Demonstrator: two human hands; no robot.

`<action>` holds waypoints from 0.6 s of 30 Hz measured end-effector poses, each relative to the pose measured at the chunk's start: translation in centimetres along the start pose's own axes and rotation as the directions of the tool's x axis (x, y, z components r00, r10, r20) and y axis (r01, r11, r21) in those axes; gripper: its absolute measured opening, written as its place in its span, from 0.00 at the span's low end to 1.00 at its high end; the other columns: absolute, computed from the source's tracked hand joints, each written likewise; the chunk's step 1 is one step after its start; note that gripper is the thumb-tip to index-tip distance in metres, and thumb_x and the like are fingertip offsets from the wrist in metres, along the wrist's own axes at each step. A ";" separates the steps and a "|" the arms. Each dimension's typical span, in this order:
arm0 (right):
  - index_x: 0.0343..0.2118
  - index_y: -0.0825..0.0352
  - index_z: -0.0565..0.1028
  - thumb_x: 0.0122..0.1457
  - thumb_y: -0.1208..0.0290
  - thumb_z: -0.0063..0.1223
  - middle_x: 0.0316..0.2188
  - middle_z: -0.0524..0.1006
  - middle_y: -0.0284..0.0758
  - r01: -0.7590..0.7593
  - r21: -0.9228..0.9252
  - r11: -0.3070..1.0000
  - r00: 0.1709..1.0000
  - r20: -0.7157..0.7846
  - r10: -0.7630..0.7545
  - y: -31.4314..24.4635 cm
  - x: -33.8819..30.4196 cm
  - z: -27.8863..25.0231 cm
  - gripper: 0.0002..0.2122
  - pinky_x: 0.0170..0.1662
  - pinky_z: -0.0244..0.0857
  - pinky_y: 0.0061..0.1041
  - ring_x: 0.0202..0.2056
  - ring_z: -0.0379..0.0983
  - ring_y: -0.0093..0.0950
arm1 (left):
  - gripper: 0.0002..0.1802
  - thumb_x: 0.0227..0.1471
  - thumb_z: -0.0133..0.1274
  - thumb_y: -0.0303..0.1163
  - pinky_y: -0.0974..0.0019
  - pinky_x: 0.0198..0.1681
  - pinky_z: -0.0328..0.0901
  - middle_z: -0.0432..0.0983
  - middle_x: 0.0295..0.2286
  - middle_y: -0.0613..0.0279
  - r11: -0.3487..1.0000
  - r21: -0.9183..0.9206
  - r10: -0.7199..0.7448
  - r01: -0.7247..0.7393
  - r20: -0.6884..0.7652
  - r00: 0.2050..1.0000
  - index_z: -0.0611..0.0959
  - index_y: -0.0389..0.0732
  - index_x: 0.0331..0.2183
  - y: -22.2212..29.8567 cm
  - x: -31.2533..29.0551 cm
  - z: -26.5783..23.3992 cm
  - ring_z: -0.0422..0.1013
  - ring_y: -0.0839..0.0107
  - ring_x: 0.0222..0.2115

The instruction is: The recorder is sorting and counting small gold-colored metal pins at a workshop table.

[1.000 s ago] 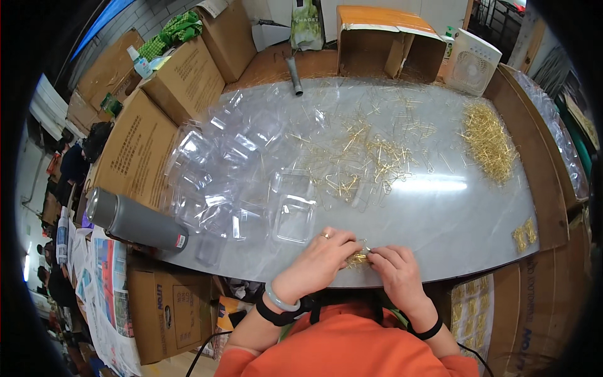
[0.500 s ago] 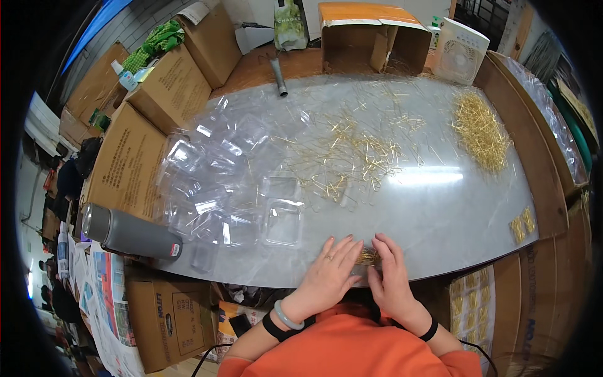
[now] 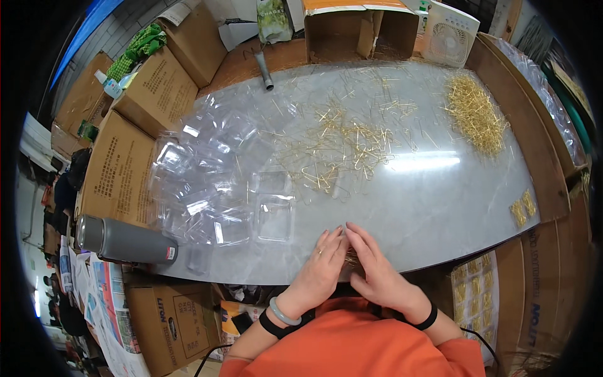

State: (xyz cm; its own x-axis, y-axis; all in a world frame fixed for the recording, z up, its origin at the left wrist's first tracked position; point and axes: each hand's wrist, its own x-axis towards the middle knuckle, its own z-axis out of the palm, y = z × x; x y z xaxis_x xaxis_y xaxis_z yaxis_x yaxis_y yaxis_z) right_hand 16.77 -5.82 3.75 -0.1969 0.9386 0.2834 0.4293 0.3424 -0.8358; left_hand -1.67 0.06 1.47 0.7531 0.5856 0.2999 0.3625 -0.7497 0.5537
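At the table's front edge my left hand (image 3: 320,270) and my right hand (image 3: 379,278) lean together, fingertips nearly meeting. Between them they enclose a small bundle of thin gold wire hooks (image 3: 352,257), mostly hidden by the fingers. Both hands have fairly straight fingers, pressed in from either side of the bundle. Farther up the table, loose gold wire hooks (image 3: 358,147) lie scattered in a tangle. A dense heap of the same gold wire (image 3: 475,116) is at the far right, and small gold bundles (image 3: 522,208) rest by the right edge.
Clear plastic boxes (image 3: 274,218) are piled on the left of the grey table (image 3: 414,213). A grey bottle (image 3: 129,240) lies at the front left. Cardboard boxes (image 3: 119,166) line the left side. A white fan (image 3: 450,34) and an open carton (image 3: 339,38) stand behind.
My hands have drawn closer together around the bundle, with the fingertips now nearly meeting over it. The whole view has shifted slightly.
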 end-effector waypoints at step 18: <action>0.62 0.75 0.62 0.57 0.85 0.53 0.63 0.62 0.56 0.028 -0.282 0.959 1.000 0.004 -0.028 0.0 -1.2 1.3 0.28 0.66 0.59 0.47 0.64 0.60 0.57 | 0.23 0.55 0.50 0.21 0.42 0.66 0.58 0.64 0.56 0.38 0.985 0.156 -0.057 0.078 -0.132 0.990 0.74 0.21 0.52 1.6 -0.7 1.1 0.60 0.43 0.63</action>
State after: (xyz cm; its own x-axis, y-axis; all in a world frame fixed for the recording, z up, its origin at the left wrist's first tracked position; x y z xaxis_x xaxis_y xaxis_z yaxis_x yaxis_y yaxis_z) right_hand 15.88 -7.02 2.84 -0.2124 0.9284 0.3050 0.6548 0.3669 -0.6608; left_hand -0.99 -1.88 1.25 0.6520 0.6632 0.3675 0.5014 -0.7407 0.4472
